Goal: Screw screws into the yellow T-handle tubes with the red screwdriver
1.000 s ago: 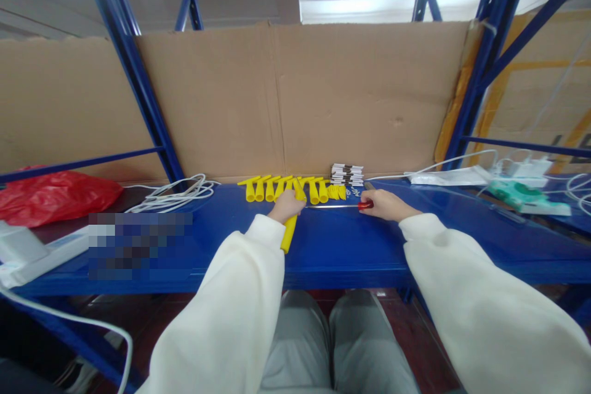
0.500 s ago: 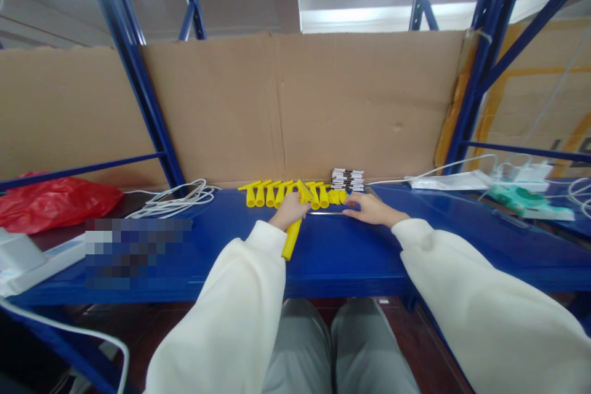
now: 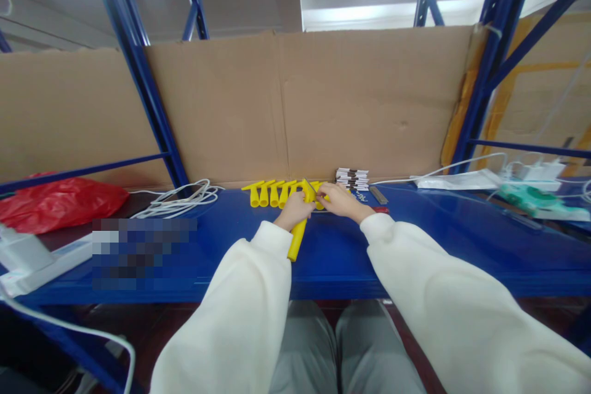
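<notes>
My left hand (image 3: 292,210) is closed around a yellow plastic handle (image 3: 298,239), whose tube end slants down toward me and whose angled head points up. Close beside that head, my right hand (image 3: 339,200) has its fingers pinched together; whatever is in them is too small to make out. Behind the hands stands a row of several similar yellow handles (image 3: 274,196), partly covered by my left hand. A red-handled tool (image 3: 381,210) with a thin metal shaft lies under my right wrist. Small silvery bits (image 3: 360,197) are scattered near it.
A stack of white-and-brown packets (image 3: 352,179) leans by the cardboard wall (image 3: 369,104), near a dark grey bar (image 3: 379,195). Coiled white cable (image 3: 198,192) and a red plastic bag (image 3: 60,202) are at left. A green-and-white packet (image 3: 530,197) lies at right.
My right hand has moved left from the small yellow pieces to the head of the held handle. The red-handled tool and grey bar now show. My left hand keeps its hold.
</notes>
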Demonstrator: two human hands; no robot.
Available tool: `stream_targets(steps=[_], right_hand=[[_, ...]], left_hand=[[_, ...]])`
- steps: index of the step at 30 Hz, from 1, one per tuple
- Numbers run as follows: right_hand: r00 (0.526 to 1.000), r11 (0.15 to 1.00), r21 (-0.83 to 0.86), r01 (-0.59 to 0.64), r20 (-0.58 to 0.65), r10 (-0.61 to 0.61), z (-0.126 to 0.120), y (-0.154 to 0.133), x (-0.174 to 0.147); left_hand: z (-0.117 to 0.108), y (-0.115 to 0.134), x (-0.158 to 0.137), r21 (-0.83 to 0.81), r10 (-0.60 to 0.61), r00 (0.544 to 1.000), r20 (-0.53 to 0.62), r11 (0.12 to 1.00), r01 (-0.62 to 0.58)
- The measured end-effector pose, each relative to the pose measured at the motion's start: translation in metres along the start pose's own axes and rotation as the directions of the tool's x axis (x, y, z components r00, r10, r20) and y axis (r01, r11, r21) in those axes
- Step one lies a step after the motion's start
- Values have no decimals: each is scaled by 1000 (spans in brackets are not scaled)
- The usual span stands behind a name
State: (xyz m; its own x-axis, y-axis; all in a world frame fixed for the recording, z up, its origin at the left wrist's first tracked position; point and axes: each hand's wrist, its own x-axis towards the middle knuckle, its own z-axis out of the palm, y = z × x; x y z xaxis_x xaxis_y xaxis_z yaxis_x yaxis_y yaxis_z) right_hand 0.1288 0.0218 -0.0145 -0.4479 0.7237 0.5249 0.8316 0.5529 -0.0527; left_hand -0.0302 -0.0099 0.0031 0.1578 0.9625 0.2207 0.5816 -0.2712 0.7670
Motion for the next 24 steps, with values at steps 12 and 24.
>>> stream_targets(steps=[12,24], right_hand=[[995,990,130,53,-91,-41,7,8,-5],[882,876,168,-452,-59,467,-27,87,-34]], left_hand=[[0,2,-1,25,-7,1000,7,1000,7],[-2,2,-1,84,-29,999,-20,996,30]])
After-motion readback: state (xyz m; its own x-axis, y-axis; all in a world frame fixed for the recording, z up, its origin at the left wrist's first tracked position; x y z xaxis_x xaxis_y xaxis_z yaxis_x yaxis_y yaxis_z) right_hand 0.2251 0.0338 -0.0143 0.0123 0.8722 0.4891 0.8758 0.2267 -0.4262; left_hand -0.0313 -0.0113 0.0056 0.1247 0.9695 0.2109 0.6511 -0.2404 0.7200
